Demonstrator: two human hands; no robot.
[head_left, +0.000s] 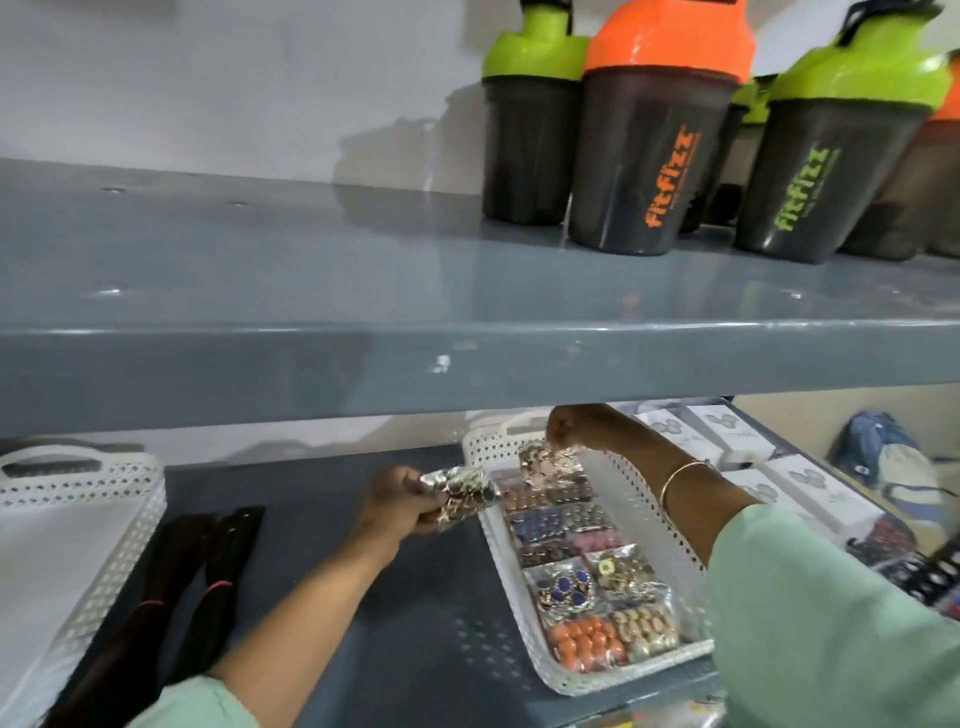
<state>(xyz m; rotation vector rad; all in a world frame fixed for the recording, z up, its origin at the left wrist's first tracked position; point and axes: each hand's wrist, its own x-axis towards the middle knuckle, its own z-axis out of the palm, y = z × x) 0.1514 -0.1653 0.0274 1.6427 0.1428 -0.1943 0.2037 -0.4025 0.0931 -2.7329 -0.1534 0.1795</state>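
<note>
Clear plastic, first packet: the left packet (460, 496) holds dark and gold pieces. It is in the air just beside the far left corner of the white basket (644, 499).
Left hand: the left hand (400, 501) has its fingers curled round the left end of this packet and grips it.
Axis, left packet: the long axis runs almost level, from left to right. The free end points to the right, toward the basket.
Second packet: the right packet (550, 460) has gold pieces. It hangs over the far end of the basket, above the sorted packets (587, 587).
Right hand: the right hand (574, 423) pinches the top edge of this packet with curled fingertips. A thin bangle (685, 478) is on the wrist.
Axis, right packet: it hangs downward from the pinch, with the lower edge near the packets under it.
Edge above: the front edge of the upper shelf (311, 353) is just over the right hand, so the room upward is small.
Open room: a bare part of the lower shelf (405, 623) lies between the basket and the black strips (208, 561).
Left side: a second white basket (104, 499) stands at the left border.
Right side: white boxes (727, 431) stand just beside the basket.
Above: shaker bottles (649, 156) stand on the upper shelf, well apart from the hands.
</note>
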